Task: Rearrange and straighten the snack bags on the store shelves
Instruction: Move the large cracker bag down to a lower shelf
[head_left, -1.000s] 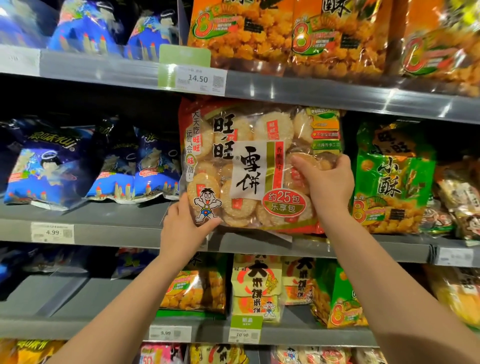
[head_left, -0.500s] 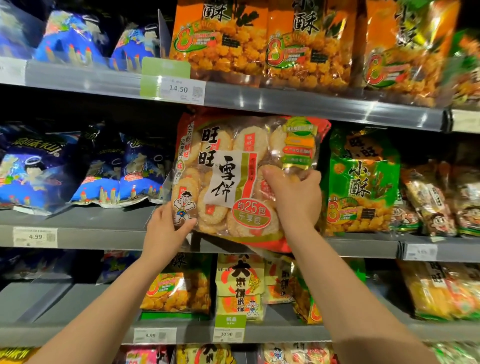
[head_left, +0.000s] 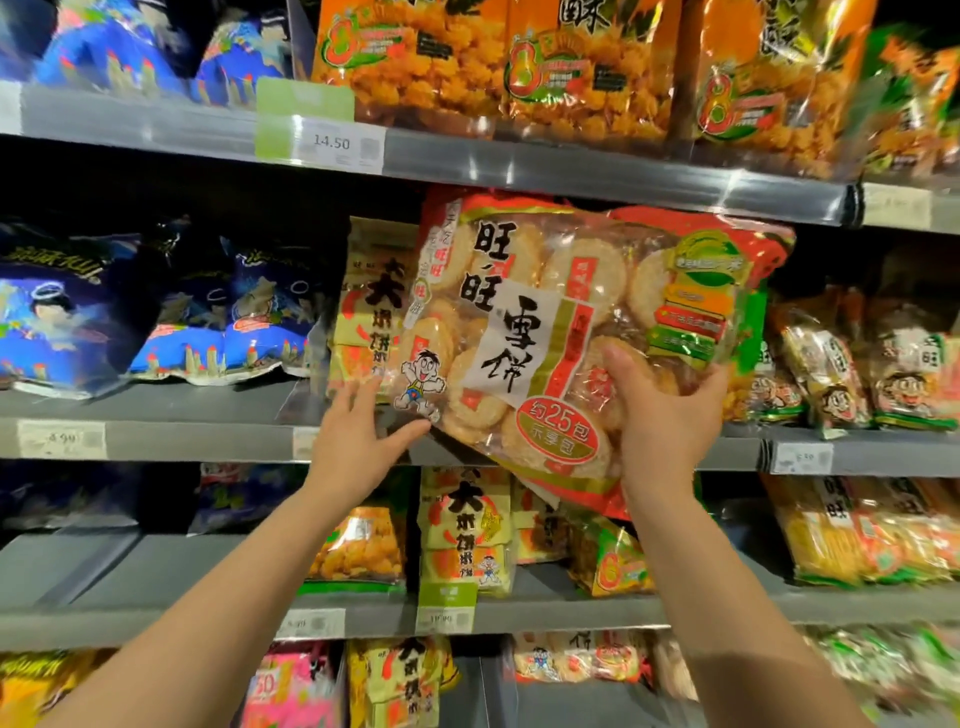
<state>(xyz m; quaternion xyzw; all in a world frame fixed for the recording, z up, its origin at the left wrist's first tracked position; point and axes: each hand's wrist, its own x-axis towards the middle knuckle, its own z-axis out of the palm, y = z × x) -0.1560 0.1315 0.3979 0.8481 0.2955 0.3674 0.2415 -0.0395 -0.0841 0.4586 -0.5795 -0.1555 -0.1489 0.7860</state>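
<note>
A large red and clear bag of round rice crackers (head_left: 545, 291) hangs tilted in front of the middle shelf (head_left: 182, 441), its bottom edge dipping below the shelf lip. My right hand (head_left: 660, 415) grips its lower right part, thumb on the front. My left hand (head_left: 358, 441) is at the bag's lower left corner with fingers spread, the thumb just under the corner and not gripping. Behind the bag's left side a yellow snack bag (head_left: 374, 312) stands on the shelf.
Blue bags (head_left: 249, 322) lean on the middle shelf at left. Smaller cartoon-face bags (head_left: 841, 374) stand at right. Orange bags (head_left: 587, 67) fill the top shelf above a 14.50 price tag (head_left: 332, 143). More yellow and orange bags (head_left: 462, 530) sit on the lower shelf.
The red bag has swung right and tilted, uncovering the yellow bag behind it. My left hand has let go of the bag's corner and spread its fingers. The view shifted right.
</note>
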